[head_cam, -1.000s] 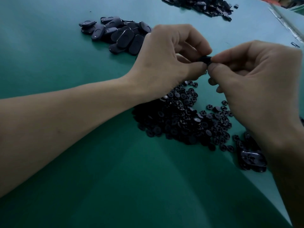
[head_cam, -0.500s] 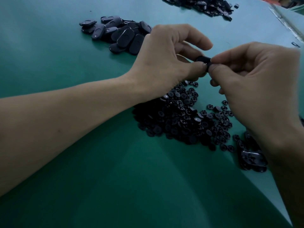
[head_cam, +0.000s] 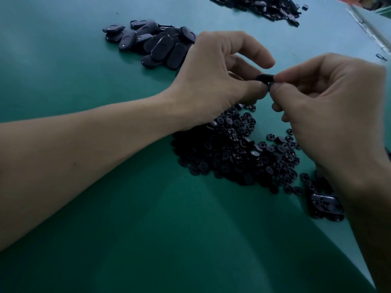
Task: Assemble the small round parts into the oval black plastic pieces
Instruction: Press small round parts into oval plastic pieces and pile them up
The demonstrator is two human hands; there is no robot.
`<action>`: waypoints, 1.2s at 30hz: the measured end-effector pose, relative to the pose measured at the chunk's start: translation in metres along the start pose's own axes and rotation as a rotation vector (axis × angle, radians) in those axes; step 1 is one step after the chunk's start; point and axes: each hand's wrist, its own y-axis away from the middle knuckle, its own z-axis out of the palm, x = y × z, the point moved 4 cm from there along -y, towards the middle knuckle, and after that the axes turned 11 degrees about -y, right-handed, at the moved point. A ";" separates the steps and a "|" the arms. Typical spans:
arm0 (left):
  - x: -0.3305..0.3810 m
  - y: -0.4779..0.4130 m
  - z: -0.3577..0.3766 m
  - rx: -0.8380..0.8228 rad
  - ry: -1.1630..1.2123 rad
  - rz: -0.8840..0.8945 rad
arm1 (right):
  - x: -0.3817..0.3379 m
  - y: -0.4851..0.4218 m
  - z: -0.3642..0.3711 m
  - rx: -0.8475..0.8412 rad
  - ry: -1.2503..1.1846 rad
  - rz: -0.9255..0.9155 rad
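My left hand (head_cam: 213,81) and my right hand (head_cam: 330,106) meet above the table, both pinching one small oval black piece (head_cam: 264,78) between thumbs and fingers. Most of that piece is hidden by my fingertips, so I cannot tell whether a round part sits in it. Below my hands lies a heap of small round black parts (head_cam: 232,153). A pile of oval black pieces (head_cam: 154,42) lies at the upper left, just behind my left hand.
The green table mat (head_cam: 105,229) runs to a front right edge. A few dark oval pieces (head_cam: 325,206) lie near my right forearm. Another dark pile (head_cam: 266,5) lies at the far top. A metal strip (head_cam: 370,30) runs along the right side.
My left forefinger has lifted off the piece and now arches above it, so more of the black piece shows between my hands. Both hands stay in place.
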 end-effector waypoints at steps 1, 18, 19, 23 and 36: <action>0.000 0.000 0.000 -0.001 0.003 0.004 | 0.000 0.000 0.000 0.000 -0.005 0.002; -0.004 -0.002 0.003 -0.027 -0.018 0.012 | 0.001 0.003 0.004 0.044 -0.007 0.004; -0.003 -0.002 0.003 -0.030 -0.024 0.019 | 0.001 0.003 0.004 0.040 -0.029 0.014; 0.003 -0.001 0.005 -0.046 -0.096 0.077 | 0.000 0.003 0.005 0.022 -0.124 0.057; 0.000 0.000 0.003 -0.029 0.003 0.050 | 0.005 0.000 0.002 0.039 -0.116 0.047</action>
